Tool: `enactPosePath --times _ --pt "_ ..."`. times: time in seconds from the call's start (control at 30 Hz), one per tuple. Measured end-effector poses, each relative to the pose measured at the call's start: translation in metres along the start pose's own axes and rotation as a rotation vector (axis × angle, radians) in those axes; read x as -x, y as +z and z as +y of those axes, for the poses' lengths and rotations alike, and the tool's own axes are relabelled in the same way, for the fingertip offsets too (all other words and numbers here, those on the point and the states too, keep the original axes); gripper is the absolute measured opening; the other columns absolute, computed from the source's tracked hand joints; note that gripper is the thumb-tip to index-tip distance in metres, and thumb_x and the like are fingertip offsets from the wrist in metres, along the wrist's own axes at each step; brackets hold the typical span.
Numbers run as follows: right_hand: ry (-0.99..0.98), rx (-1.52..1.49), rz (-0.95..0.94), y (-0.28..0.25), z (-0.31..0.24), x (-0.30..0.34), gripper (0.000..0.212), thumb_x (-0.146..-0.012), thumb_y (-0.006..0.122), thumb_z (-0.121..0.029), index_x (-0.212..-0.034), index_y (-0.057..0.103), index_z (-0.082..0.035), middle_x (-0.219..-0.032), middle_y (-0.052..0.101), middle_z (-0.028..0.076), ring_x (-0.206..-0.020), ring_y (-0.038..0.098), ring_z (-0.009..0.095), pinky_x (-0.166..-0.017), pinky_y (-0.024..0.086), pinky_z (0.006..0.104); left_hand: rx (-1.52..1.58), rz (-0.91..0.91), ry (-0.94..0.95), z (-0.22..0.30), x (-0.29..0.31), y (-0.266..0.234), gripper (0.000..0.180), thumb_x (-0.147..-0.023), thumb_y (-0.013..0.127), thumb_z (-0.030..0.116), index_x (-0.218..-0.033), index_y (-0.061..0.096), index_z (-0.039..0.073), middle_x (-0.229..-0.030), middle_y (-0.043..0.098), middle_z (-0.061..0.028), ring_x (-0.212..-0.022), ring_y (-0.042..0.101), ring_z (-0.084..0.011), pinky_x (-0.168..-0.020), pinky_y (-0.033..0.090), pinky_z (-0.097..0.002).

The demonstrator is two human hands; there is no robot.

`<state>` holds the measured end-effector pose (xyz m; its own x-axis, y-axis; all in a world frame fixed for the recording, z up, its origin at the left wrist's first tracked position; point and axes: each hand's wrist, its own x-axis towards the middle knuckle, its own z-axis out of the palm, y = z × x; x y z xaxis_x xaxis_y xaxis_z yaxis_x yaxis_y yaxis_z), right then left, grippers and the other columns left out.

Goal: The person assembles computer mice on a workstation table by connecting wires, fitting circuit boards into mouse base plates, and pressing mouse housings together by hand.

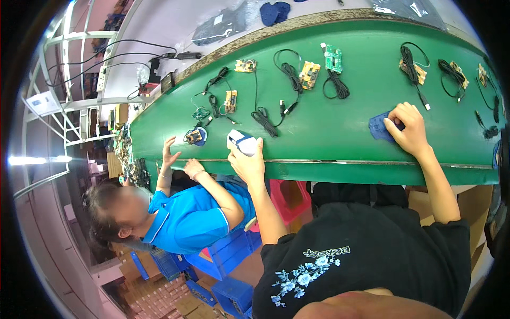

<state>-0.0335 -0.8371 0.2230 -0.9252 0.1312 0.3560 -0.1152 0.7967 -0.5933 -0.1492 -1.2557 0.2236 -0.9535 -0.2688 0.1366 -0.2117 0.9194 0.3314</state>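
Note:
My left hand (248, 162) is closed around a rounded white and dark-blue casing (243, 142), shaped like a computer mouse, just above the green table near its front edge. Farther right, my right hand (408, 126) has its fingers curled and its thumb bent in. They are at the right side of a flat dark-blue piece (380, 127) lying on the table, and the palm hides part of it. Beyond my left hand lies a coiled black cable (264, 121) with a plug. A yellow circuit board (309, 75) and a green circuit board (333, 58) lie farther back with their cables.
The green table (329, 130) curves across the view. Several more boards with coiled cables lie at its right end. On the left, a co-worker in a blue shirt (194, 215) holds both hands near a small board on a blue piece (196, 136). Blue crates (234, 295) stand below.

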Motion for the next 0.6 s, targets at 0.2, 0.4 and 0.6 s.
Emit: enactPosePath --times 0.2,0.4,0.6 --pt "-0.060 -0.079 -0.084 -0.022 0.009 0.007 0.012 -0.082 0.073 -0.014 -0.085 0.064 -0.006 -0.082 0.058 0.007 -0.082 0.054 0.028 -0.073 0.041 0.0395 0.019 0.053 0.144 0.006 0.001 -0.019 0.093 -0.082 0.082 0.043 -0.149 0.040 -0.006 -0.138 0.043 -0.0319 -0.120 0.052 -0.0459 -0.101 0.046 -0.0491" --pt "-0.078 -0.147 -0.086 -0.014 0.012 0.017 0.008 -0.083 0.073 -0.010 -0.089 0.067 -0.008 -0.088 0.061 0.006 -0.088 0.057 0.026 -0.079 0.042 0.0384 0.470 -0.252 0.672 0.122 0.047 -0.001 0.063 -0.086 0.078 0.022 -0.139 0.054 -0.001 -0.140 0.051 -0.0206 -0.110 0.058 -0.0336 -0.097 0.048 -0.0425" --pt "-0.052 -0.179 -0.103 -0.011 0.011 0.018 0.009 -0.083 0.070 -0.006 -0.092 0.067 -0.006 -0.092 0.060 0.006 -0.090 0.056 0.026 -0.083 0.043 0.0390 0.505 -0.586 1.214 0.203 0.102 0.044 0.071 -0.079 0.084 0.029 -0.138 0.057 -0.001 -0.135 0.054 -0.0206 -0.123 0.051 -0.0374 -0.105 0.042 -0.0474"
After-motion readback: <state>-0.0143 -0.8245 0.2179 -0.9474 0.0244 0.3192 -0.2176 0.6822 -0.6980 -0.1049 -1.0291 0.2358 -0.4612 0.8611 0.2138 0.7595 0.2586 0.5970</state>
